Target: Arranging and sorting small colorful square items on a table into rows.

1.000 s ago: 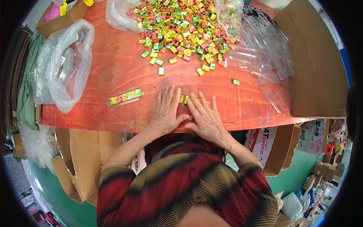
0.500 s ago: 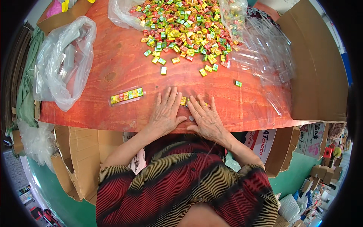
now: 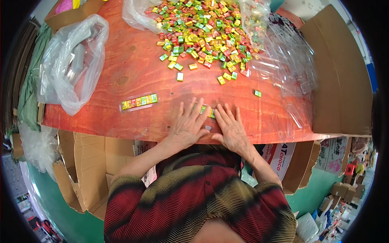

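Both your hands have slid a little toward the right of the frame since the earlier frame, beyond the slight drift of the whole view. Left hand (image 3: 186,126) and right hand (image 3: 234,131) lie palms down at centre frame, fingers stretched out. Grip: neither is clenched, nothing looks pinched; can't tell how hard your fingertips press. Row of small boxes (image 3: 208,111) sits mid-frame, between and partly under your fingers, ends hidden. Green and yellow faces show in the gap now; half a second back mostly a yellow one did. Probably means you're touching a different stretch of that row, and it's still being handled, not set aside.

Otherwise same layout on the red table (image 3: 154,77): the uncovered row (image 3: 139,101) on clear plastic, left of centre; loose box pile (image 3: 206,36) at top; lone green box (image 3: 257,93) right of centre; clear trays (image 3: 289,60) upper right.
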Tool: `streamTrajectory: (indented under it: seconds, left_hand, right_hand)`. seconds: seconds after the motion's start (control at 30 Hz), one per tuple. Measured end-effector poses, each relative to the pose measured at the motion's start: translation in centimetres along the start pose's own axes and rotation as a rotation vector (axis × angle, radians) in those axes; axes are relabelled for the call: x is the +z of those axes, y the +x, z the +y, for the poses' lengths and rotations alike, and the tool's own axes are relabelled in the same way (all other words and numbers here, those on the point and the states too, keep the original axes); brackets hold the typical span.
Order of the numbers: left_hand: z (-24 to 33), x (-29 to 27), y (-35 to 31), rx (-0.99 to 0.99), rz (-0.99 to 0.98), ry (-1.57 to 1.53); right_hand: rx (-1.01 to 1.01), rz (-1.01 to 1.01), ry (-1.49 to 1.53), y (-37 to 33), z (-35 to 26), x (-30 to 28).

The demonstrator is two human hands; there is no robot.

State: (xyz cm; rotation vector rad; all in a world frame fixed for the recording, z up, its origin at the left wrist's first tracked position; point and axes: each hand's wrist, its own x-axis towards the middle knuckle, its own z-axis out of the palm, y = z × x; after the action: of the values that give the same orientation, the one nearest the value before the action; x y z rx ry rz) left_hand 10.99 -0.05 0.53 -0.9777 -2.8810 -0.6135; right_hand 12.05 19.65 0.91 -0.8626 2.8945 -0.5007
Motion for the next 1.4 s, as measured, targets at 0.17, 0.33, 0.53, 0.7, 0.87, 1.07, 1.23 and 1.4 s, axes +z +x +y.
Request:
streamTrajectory:
  seconds: [0.17,0.33,0.53,0.7,0.87,1.07,1.23,1.4]
  left_hand:
    - [0.1,0.7,-2.0,-0.111,0.037,0.012]
    - [-1.7,0.3,-5.3,-0.407,0.088,0.129]
    - [-5.2,-1.6,-5.5,-0.54,0.213,0.208]
    - [-9.9,-2.4,-4.9,-0.516,0.178,0.305]
    - [-14.8,-5.3,-3.5,-0.576,0.188,0.326]
    - [-21.7,-8.6,-1.3,-0.649,0.62,0.156]
    - [-28.4,-10.4,-2.5,-0.894,0.53,0.467]
    - [-31.4,-10.7,-3.2,-0.766,0.489,0.654]
  right_hand:
    - [-0.15,-0.041,0.098,1.6,-1.5,0.8]
    - [-0.331,-0.086,0.233,5.8,-3.8,1.8]
    - [-0.289,0.018,0.285,7.0,-3.2,0.9]
    - [-0.187,0.082,0.261,5.9,-0.9,0.8]
    - [-0.118,0.12,0.329,4.8,-0.4,0.4]
    - [-0.009,0.19,0.332,4.4,0.4,0.4]
    - [0.01,0.276,0.304,4.0,1.2,1.4]
    - [0.003,0.246,0.176,4.1,0.6,1.3]
